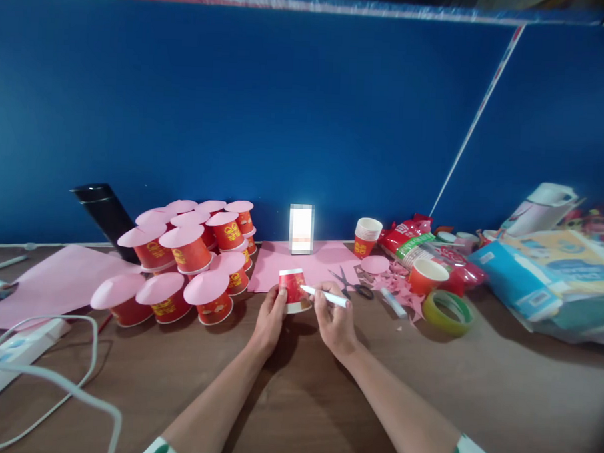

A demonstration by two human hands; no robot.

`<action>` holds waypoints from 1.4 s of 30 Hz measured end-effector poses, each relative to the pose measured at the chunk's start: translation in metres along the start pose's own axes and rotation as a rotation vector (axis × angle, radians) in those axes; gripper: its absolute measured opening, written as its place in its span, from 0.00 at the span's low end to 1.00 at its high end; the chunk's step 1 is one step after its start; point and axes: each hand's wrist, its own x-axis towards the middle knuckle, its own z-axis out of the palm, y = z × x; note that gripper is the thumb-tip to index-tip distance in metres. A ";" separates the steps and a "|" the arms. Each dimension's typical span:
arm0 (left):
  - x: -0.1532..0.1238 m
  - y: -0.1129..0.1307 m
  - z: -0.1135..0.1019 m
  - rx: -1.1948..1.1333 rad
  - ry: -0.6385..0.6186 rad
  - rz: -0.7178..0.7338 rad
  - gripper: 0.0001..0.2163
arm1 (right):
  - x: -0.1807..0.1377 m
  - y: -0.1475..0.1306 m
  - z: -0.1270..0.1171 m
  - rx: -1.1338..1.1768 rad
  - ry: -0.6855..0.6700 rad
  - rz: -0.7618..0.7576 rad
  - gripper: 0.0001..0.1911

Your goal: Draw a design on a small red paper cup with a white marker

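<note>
A red paper cup (291, 287) is upside down in front of me, its white base uppermost and its rim towards the table. My left hand (272, 313) is closed around the cup's left side. In my right hand (335, 321) a white marker (326, 295) is pinched, its tip against or very near the cup's right side. Whether the tip touches cannot be made out. Beyond the cup lie pink paper sheets (270, 262). To the left stand several red cups (187, 256), stacked in places, each upper one topped with a pink paper cone (210, 288).
Open scissors (352, 283) lie right of my right hand, beside pink scraps (399, 287), a glue stick (393, 302) and green tape (447, 313). Nested cups (366, 236) stand behind. A power strip (20, 361) with loose cables is at left; a tissue pack (554, 277) is at right.
</note>
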 end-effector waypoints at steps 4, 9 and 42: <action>0.000 0.000 -0.001 0.018 0.010 -0.005 0.22 | -0.001 0.002 0.001 -0.013 0.016 -0.034 0.07; 0.000 0.001 -0.001 0.029 0.009 -0.003 0.24 | -0.001 -0.001 0.000 0.030 0.013 0.010 0.08; -0.002 0.003 0.001 0.034 0.030 -0.004 0.23 | -0.002 -0.006 0.001 0.043 -0.020 -0.003 0.08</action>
